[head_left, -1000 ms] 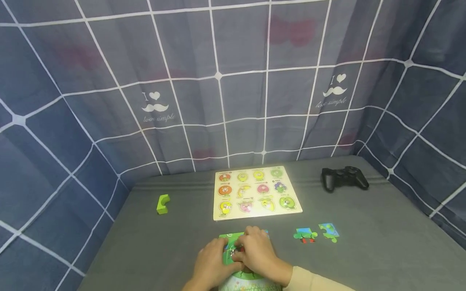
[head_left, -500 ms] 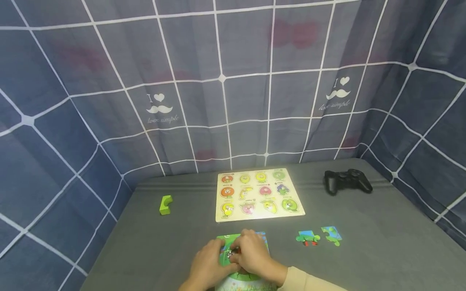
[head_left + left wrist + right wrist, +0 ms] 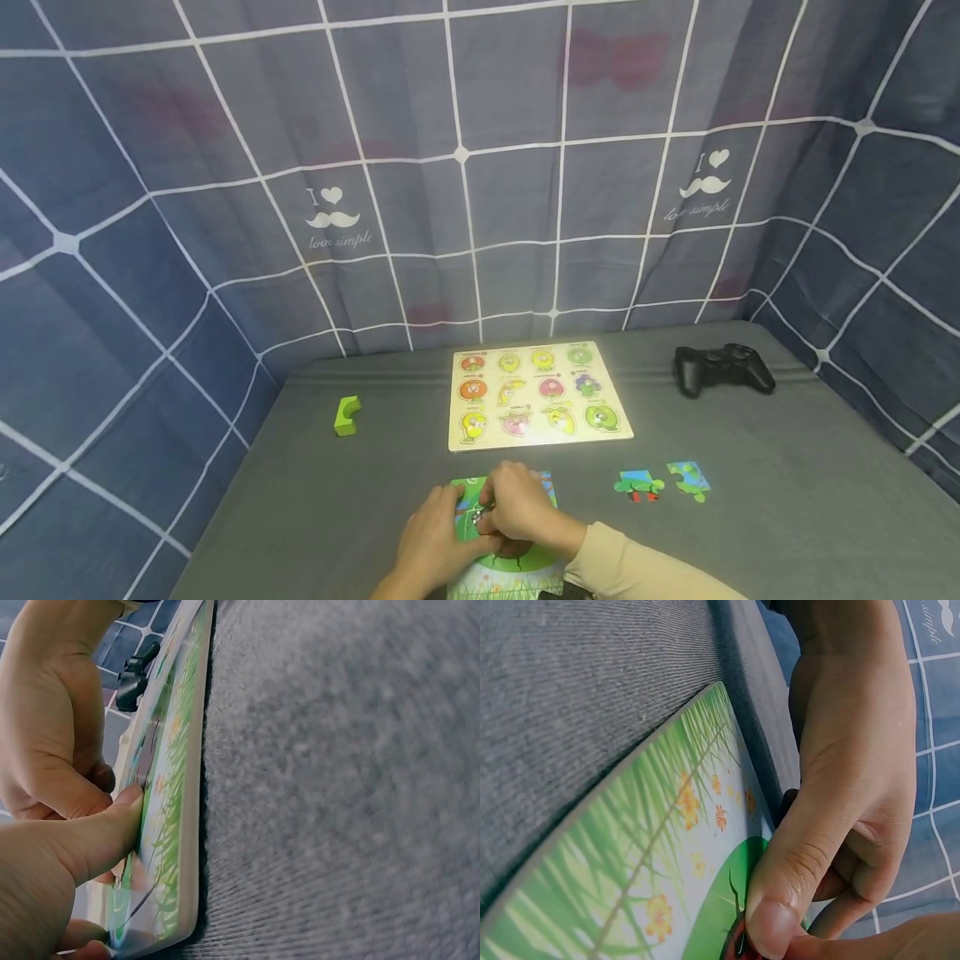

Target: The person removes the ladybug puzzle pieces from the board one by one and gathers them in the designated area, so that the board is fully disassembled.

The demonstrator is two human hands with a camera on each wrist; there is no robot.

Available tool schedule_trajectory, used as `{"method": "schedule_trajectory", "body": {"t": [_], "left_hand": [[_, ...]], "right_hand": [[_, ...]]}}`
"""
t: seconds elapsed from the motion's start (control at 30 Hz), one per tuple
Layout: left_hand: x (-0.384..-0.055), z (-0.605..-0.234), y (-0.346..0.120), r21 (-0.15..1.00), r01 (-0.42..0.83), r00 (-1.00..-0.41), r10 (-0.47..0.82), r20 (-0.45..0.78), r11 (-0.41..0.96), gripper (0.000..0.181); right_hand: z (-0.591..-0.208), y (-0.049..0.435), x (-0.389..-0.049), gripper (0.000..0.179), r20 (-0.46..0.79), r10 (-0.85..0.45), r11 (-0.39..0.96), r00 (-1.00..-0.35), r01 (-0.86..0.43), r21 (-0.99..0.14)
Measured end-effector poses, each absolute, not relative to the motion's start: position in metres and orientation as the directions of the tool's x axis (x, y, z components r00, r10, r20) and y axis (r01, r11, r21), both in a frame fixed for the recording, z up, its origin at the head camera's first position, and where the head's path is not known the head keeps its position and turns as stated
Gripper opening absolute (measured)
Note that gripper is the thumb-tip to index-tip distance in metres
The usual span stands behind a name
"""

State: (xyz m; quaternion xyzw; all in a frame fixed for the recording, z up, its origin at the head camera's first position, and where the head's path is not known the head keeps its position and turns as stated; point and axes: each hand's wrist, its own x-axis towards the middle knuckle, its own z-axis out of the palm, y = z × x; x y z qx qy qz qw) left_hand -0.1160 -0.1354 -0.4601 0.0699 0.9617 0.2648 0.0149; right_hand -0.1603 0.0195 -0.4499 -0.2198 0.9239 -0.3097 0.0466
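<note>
A jigsaw puzzle board (image 3: 491, 579) with green grass, flowers and a ladybug picture lies near the front of the table. My left hand (image 3: 435, 537) rests along its left side, thumb (image 3: 124, 817) pressing on the picture and fingers at the edge. Across the middle of the board, my right hand (image 3: 521, 504) has its fingers bent, thumb and fingertips pinched at a puzzle piece. That piece is mostly covered by the fingers. In the right wrist view, the right thumb (image 3: 772, 922) is down on the red-and-black ladybug, with the left thumb beside it.
Two loose jigsaw pieces, one blue and green with red (image 3: 637, 482), the other blue and green (image 3: 696, 477), lie right of the board. Behind it is a wooden fruit peg puzzle (image 3: 542, 443). A black game controller (image 3: 723, 369) and a green notched block (image 3: 344, 423) lie farther out.
The head view has shifted slightly. My right wrist has risen a little, its fingers more bent over the same spot. My left hand has stayed at the board's left side.
</note>
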Motion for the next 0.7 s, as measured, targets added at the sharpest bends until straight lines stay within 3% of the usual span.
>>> {"method": "schedule_trajectory", "body": {"t": [0.7], "left_hand": [[-0.1179, -0.4564, -0.1329, 0.540, 0.097, -0.993, 0.121, -0.008, 0.836, 0.092]], "right_hand": [[-0.4470, 0.0183, -0.1663, 0.028, -0.018, -0.428, 0.716, -0.904, -0.327, -0.616]]}}
